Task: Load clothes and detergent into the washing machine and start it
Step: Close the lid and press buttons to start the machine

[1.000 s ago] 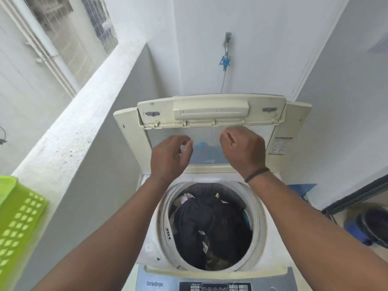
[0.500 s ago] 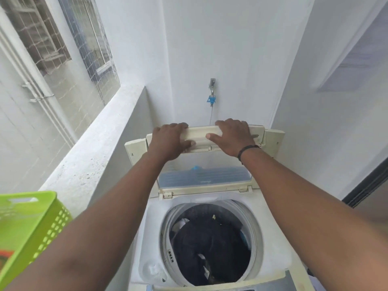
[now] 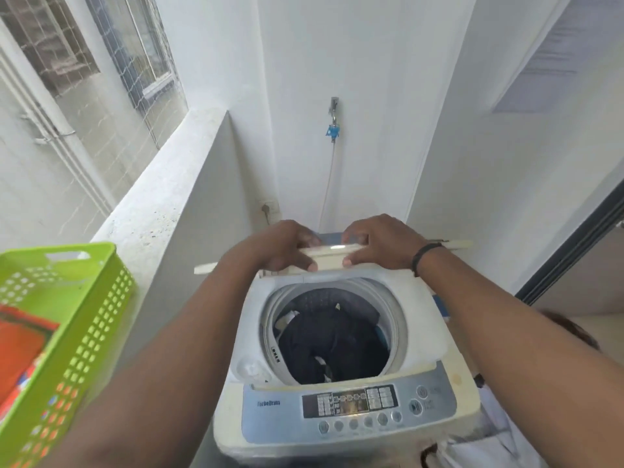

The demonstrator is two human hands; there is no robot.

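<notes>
Left hand [image 3: 277, 246] and right hand [image 3: 381, 243] grasp the washer lid [image 3: 332, 253]

Head view, looking down, close above.

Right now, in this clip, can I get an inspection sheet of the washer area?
Surface: washing machine top, control panel facing the camera.
Job's things: lid part-way down, folded; dark clothes in the open drum; detergent not identifiable.
Clutter: green basket on the ledge at left, something orange inside.
Grips: left hand and right hand both hold the lid's front edge.
Cables: hose hanging from the wall tap; wall socket with a plug.
Surroundings: white walls, grilled window at left.
</notes>
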